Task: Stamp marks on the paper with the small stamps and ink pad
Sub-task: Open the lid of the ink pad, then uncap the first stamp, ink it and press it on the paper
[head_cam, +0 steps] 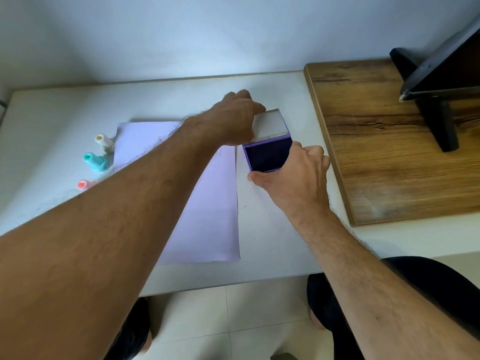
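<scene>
The head camera looks down on a white desk (65, 107). The ink pad (267, 155) lies just right of the paper (210, 203), with its dark purple surface showing. Its clear lid (270, 122) is swung up and back on the far side. The left hand (235, 118) reaches across the paper and its fingers touch the left edge of the lid, so it seems to hold the lid open; the exact grip is hidden behind the knuckles. The right hand (298, 172) grasps the base of the pad at its near right corner, the thumb along the front edge.

Three small stamps stand left of the paper, well apart from both hands: a cream stamp (104, 142), a teal stamp (95, 161) and a pink stamp (84, 185), the last partly covered by the left forearm.

The paper looks unmarked, so the stamping probably has not begun. The risks seem these: the left forearm lies over the paper and could drag or wrinkle it when it withdraws, and it passes close to the pink stamp and could tip it. Also, a fingertip near the open ink could get stained and smear the sheet.
</scene>
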